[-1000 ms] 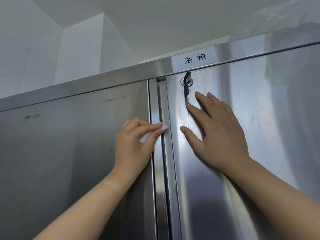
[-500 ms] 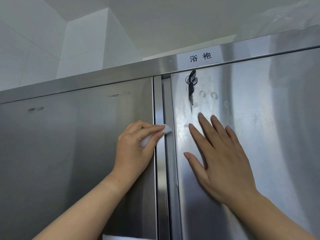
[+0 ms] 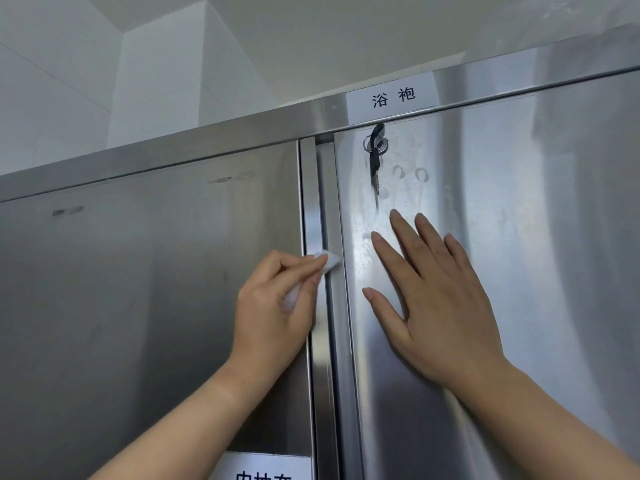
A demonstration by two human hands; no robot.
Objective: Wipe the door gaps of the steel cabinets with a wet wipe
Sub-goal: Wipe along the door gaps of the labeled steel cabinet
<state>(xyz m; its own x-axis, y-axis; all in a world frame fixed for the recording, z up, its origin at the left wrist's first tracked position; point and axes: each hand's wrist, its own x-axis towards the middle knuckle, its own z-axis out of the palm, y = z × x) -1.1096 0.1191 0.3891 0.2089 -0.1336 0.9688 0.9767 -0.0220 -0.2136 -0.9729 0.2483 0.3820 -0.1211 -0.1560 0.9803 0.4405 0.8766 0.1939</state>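
Gap (image 3: 328, 202): narrow upright channel between left door (image 3: 149, 271) and right door (image 3: 519, 254), both brushed steel.
Wipe (image 3: 329, 261): small white wad I pinch in my left hand (image 3: 273, 313), pressed into the gap.

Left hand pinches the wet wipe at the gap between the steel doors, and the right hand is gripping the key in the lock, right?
No: the head view shows the right hand flat on the right door, below the key and clear of it. The left hand does pinch the wet wipe at the gap.
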